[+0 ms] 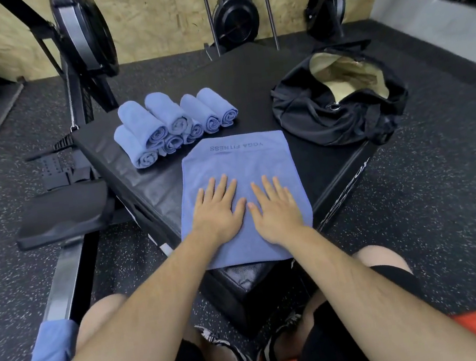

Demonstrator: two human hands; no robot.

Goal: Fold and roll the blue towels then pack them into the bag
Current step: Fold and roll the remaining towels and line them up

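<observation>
A blue towel (239, 165) lies flat and folded on the black padded box (263, 86), its near edge hanging over the box's corner. My left hand (219, 210) and my right hand (278, 208) press side by side on the towel's near half, fingers straight and spread. Several rolled blue towels (172, 125) are stacked on the box at the far left of the flat towel. The black bag (338, 100) sits on the box's right corner, its mouth open and showing a tan lining.
More blue towel cloth (48, 356) lies at my left knee by the lower left edge. A black bench pad (62, 215) stands left of the box. Exercise machines (84, 34) line the wooden back wall. Speckled rubber floor surrounds the box.
</observation>
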